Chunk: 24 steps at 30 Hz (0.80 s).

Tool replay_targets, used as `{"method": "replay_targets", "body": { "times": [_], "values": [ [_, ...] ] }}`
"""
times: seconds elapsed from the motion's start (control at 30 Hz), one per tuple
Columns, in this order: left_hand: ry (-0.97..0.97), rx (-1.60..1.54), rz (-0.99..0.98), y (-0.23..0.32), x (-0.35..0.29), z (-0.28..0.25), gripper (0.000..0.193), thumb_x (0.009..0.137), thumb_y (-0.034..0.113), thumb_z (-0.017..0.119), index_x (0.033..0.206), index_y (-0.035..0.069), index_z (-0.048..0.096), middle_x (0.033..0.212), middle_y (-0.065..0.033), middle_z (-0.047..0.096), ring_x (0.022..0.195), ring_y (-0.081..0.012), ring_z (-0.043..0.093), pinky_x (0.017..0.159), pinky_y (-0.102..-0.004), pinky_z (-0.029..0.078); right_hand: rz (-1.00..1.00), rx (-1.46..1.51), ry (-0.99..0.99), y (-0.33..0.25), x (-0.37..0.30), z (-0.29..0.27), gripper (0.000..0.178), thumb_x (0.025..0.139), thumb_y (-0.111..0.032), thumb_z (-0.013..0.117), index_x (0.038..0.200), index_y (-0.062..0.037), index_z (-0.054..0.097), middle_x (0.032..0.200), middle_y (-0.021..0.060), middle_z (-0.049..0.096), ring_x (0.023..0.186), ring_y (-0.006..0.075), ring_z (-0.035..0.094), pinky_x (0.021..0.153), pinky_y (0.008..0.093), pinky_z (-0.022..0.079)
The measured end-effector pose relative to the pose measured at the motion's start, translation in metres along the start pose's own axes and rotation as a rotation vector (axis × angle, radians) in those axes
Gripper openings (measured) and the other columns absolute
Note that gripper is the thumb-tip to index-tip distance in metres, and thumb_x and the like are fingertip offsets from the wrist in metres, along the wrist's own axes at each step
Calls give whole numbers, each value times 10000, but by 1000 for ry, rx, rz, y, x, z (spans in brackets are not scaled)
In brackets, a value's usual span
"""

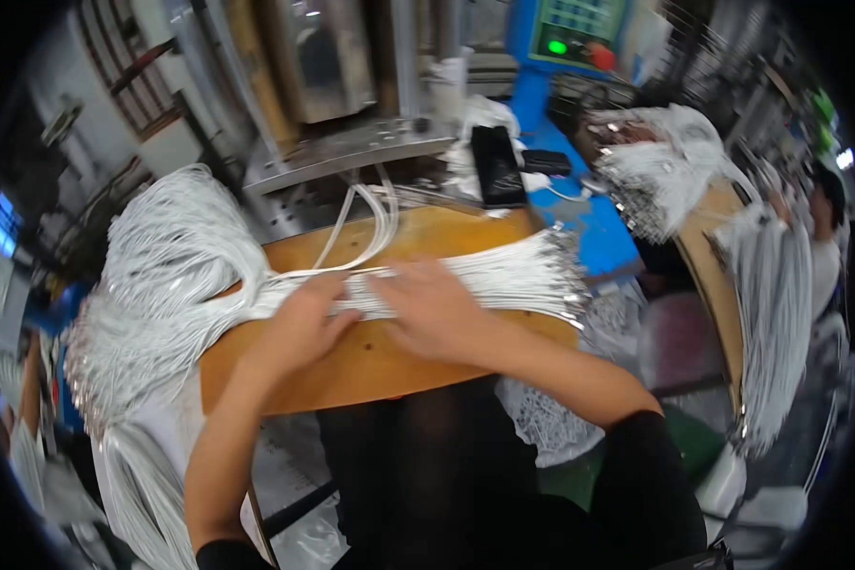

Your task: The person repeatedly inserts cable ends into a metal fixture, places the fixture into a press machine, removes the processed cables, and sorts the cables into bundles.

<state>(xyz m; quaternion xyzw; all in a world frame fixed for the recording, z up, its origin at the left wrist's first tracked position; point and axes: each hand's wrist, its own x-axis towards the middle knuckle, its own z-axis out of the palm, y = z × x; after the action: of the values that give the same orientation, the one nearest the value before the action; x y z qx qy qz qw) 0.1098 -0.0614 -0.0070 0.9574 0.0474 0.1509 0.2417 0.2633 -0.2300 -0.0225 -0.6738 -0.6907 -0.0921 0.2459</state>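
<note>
A bundle of thin white cables (513,274) lies across a brown wooden board (351,380) in front of me. Its metal-tipped ends fan out on the right. My left hand (304,325) is closed over the bundle near the middle of the board, thumb on the near side. Just to its right, my right hand (429,309) also lies over the cables, fingers across the top and thumb toward me. Parts of the fingertips are hidden among the strands. A few loose white cables (386,223) loop up behind the hands toward a machine.
A big heap of white cables (176,247) hangs over the left side. Behind the board stands a metal machine (351,147); a black phone (497,166) lies near a blue control stand (579,218). More cables (774,304) hang at right, near another person (825,228).
</note>
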Motion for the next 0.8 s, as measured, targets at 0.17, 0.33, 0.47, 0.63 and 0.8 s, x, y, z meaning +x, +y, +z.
{"method": "replay_targets", "body": {
  "times": [0.17,0.33,0.47,0.63,0.8],
  "values": [
    [-145,-254,-268,11,11,-31,187,842,131,681,907,-28,607,960,-134,672,873,-212,627,781,-321,472,182,-95,80,39,-26,-34,334,702,-138,657,1026,-61,631,985,108,660,1002,295,592,928,441,411],
    [-64,-218,-165,9,15,-16,192,866,142,652,933,-35,617,886,-119,676,774,-184,611,707,-293,467,316,-375,-146,66,-47,-91,246,678,-141,672,914,-78,648,923,103,660,972,289,597,951,444,404],
    [45,-248,-139,4,19,-9,198,879,144,637,937,-45,622,834,-119,662,725,-176,587,668,-302,461,325,-532,-206,76,-56,-109,254,696,-114,665,946,-72,666,949,97,664,999,286,591,1012,461,373],
    [-4,-206,-194,0,18,-7,212,890,154,620,951,-49,627,819,-137,654,724,-185,590,658,-312,463,379,-541,-221,82,-47,-121,278,716,-122,675,985,-58,653,967,99,660,1016,282,586,1029,456,369],
    [-18,-466,-157,-13,16,-26,217,897,186,604,905,-24,658,813,-128,675,726,-195,613,672,-317,481,180,-125,-203,56,-34,-59,247,764,-110,645,1003,-51,631,945,111,650,994,290,589,953,432,416]
  ]
}}
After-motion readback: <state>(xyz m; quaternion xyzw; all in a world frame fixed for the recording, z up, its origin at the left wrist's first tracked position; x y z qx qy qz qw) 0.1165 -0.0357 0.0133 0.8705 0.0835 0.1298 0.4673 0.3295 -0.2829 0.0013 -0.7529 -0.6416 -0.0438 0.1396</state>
